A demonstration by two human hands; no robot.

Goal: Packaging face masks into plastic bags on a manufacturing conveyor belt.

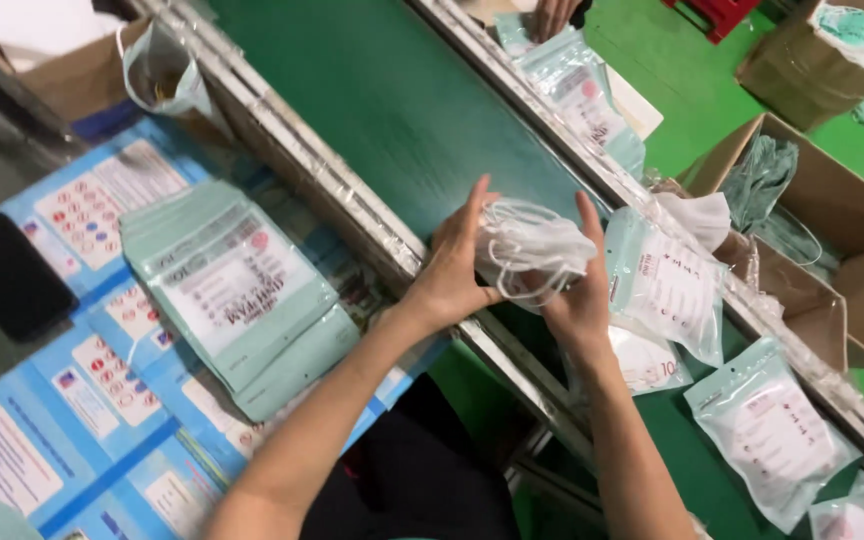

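Observation:
A bundle of white face masks with loose ear loops is pressed between both of my hands, over the near rail of a green conveyor belt. My left hand grips its left side with fingers pointing up. On its right side is my right hand, thumb raised. A filled pale-green pouch lies on the belt just right of my right hand, and another lies further down.
A stack of empty pale-green pouches lies on blue printed sheets at left beside a black phone. Open cardboard boxes stand across the belt. Another person's hand rests on pouches at the top.

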